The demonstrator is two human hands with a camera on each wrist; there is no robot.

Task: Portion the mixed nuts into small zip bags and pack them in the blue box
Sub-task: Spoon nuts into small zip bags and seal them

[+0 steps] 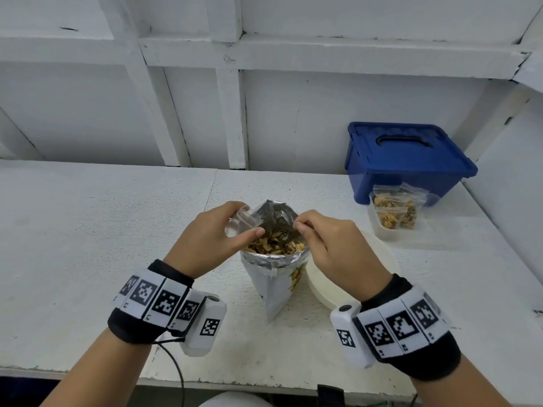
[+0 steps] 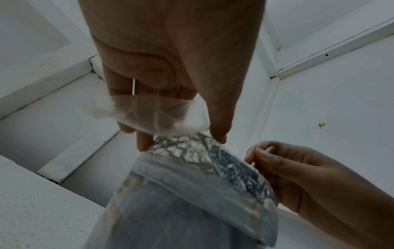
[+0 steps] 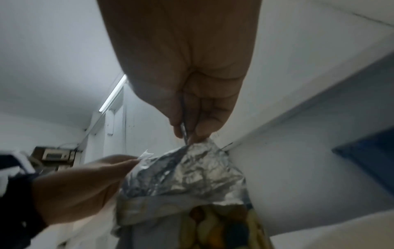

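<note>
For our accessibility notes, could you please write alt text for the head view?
Two hands work over an open foil nut bag standing on a white table: the left hand holds a small clear zip bag at its mouth, and the right hand pinches a thin metal handle dipping inside. Behind right, filled zip bags sit in a tub before a closed blue box.

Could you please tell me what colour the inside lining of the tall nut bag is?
Crinkled silver foil lining, clearest in the right wrist view.
</note>
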